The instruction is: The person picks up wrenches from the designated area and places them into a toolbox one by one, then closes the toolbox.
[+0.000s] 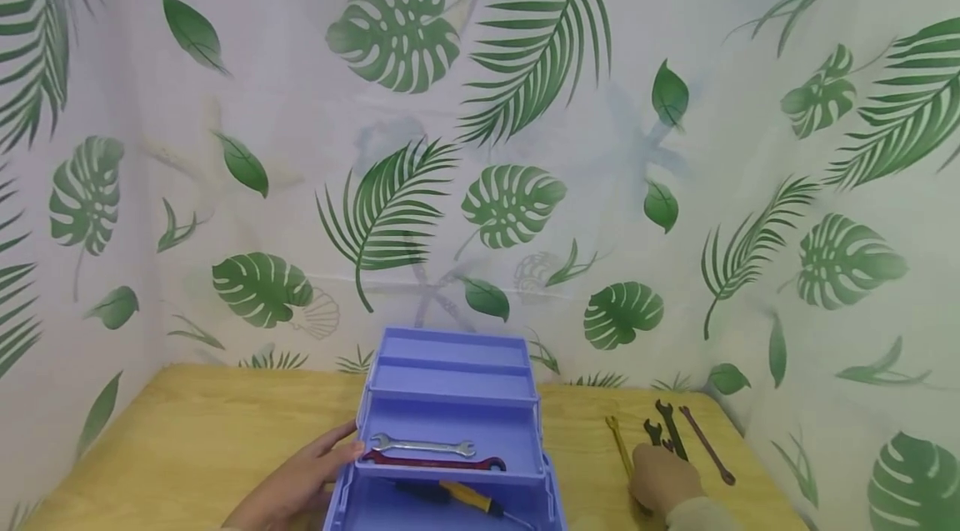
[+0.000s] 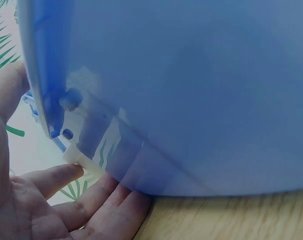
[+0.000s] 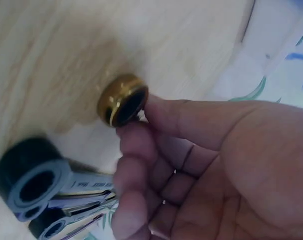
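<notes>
A blue toolbox [image 1: 450, 431] stands with its stepped trays raised. In its lowest tray lie a silver open-ended wrench [image 1: 423, 445] and a red wrench [image 1: 435, 463]. Below them, in the box's bottom, is a screwdriver [image 1: 468, 496] with a yellow and black handle. My left hand [image 1: 303, 477] rests against the toolbox's left side, fingers extended, as the left wrist view [image 2: 66, 205] also shows. To the right, my right hand [image 1: 663, 477] pinches the gold wrench [image 1: 618, 441] by its ring end [image 3: 122, 100] between thumb and fingertips.
Beside my right hand lie black wrenches [image 1: 670, 427] and a dark red wrench [image 1: 707, 445], their dark ring ends [image 3: 34, 175] close to my fingers. The wooden table [image 1: 225, 414] meets a leaf-patterned wall covering [image 1: 450, 264] behind the toolbox.
</notes>
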{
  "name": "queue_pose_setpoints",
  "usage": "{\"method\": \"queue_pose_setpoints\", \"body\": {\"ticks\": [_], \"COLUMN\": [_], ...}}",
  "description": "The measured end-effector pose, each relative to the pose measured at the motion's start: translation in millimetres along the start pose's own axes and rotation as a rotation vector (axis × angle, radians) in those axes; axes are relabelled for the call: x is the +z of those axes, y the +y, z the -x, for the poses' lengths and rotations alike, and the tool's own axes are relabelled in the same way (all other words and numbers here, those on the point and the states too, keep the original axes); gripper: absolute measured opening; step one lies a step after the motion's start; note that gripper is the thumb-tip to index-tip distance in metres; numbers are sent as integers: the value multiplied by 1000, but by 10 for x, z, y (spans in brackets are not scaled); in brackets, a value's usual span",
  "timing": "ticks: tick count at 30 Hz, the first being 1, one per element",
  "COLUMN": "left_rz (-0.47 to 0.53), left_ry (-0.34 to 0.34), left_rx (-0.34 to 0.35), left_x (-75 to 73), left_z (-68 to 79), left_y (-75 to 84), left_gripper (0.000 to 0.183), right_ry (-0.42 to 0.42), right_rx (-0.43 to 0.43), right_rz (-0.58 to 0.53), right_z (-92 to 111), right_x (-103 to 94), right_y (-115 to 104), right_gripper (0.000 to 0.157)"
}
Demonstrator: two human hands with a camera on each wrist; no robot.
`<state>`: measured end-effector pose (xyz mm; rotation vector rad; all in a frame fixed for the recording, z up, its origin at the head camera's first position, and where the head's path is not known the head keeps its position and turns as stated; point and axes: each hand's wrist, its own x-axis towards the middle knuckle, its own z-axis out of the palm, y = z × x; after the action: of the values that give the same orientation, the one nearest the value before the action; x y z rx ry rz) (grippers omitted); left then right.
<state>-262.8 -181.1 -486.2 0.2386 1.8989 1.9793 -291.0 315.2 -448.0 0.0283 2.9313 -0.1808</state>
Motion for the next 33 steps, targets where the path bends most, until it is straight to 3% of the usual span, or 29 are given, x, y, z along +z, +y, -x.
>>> {"method": "queue_pose_setpoints", "body": {"ticks": [7, 14, 17, 22, 28, 33], "left_rz": [-21, -3, 7, 18, 31, 46], "left_ry": [29, 1, -7, -1, -5, -27], "left_rx": [-16, -11, -14, -22, -12, -5], "left_x": [-7, -17, -12, -14, -17, -38], "left_z": [-8, -13, -13, -3, -6, -12], "left_y": [-18, -9, -9, -12, -19, -16], "left_gripper": [81, 81, 82, 83, 81, 80], "right_ry": [55, 36, 41, 63, 139, 226], "right_rx": [35, 146, 152, 153, 148, 132], "right_rz": [0, -2, -48, -169, -348, -363], "right_z": [209, 225, 245, 270, 235, 183], "right_x": [46, 90, 90, 76, 44, 43], "right_y": [-74, -119, -94, -74, -47, -47], "right_gripper": [22, 7, 10, 30, 25, 27]}}
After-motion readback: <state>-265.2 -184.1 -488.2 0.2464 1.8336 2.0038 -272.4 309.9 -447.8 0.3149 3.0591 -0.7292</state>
